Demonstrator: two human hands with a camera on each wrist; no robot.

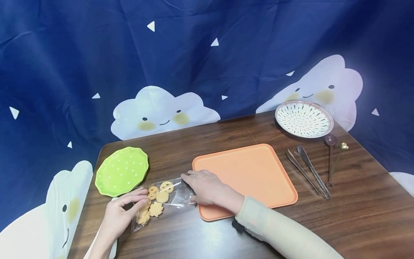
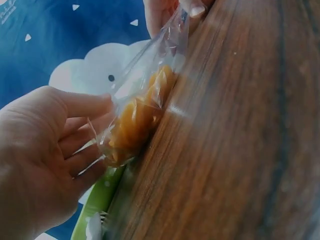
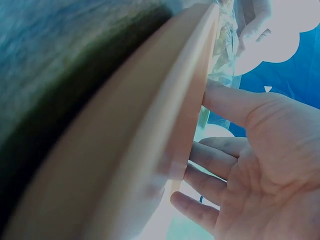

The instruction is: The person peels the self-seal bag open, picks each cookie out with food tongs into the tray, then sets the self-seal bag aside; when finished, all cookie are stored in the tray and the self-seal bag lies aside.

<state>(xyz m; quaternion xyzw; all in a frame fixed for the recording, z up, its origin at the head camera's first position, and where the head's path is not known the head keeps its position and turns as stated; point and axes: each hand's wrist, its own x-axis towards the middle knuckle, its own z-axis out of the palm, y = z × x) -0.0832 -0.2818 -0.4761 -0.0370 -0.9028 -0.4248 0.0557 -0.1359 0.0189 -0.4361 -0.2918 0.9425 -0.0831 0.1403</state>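
Bag of cookies (image 1: 178, 195) partly hidden by left hand (image 1: 121, 212), pale sleeve (image 1: 284, 230) cut off below

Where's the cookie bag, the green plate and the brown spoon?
Cookie bag (image 1: 179, 194): head view, on its bare clear plastic.
Green plate (image 1: 122, 171): head view, middle of its dotted face.
Brown spoon (image 1: 330, 162): head view, on its handle.

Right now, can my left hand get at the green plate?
Probably yes: the green plate lies just beyond your left hand, its top uncovered. But that hand is at the bag of cookies, so it would likely need to leave that first.
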